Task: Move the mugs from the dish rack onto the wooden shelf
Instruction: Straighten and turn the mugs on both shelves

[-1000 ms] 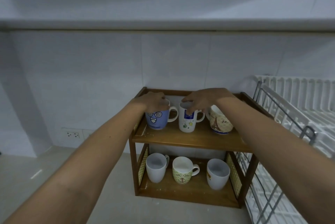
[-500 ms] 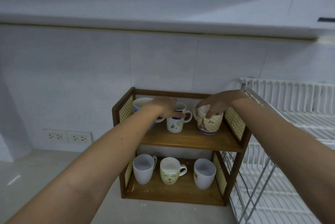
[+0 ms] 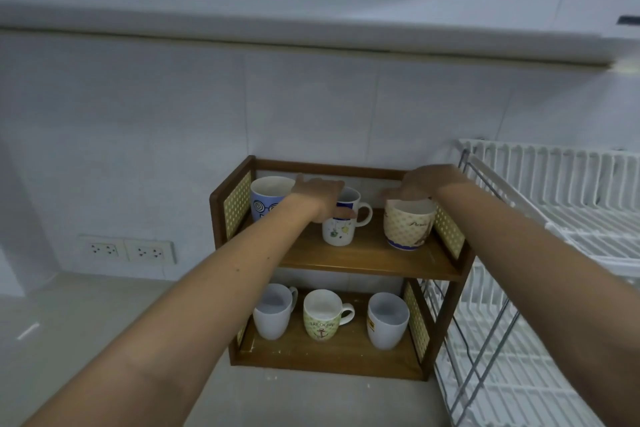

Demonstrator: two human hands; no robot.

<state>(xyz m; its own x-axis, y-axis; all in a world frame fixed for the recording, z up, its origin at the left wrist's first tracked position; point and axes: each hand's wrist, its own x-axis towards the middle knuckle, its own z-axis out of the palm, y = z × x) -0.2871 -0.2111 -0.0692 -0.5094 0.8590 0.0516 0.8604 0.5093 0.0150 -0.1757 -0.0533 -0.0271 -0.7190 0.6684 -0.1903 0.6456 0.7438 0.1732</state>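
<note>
Both hands — left [image 3: 320, 196] gripping the white mug [image 3: 339, 226], right [image 3: 420, 182] loose (over the cream mug [image 3: 408, 224]) — crowd the wooden shelf [image 3: 363, 258].

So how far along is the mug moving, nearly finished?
Nearly. Six mugs stand on the wooden shelf, three per tier. The left hand grips the small white mug; the right hand rests on the cream mug. The visible dish rack holds no mugs.

Green mug [image 3: 320, 322]: lettering, blurred, unreadable.
</note>
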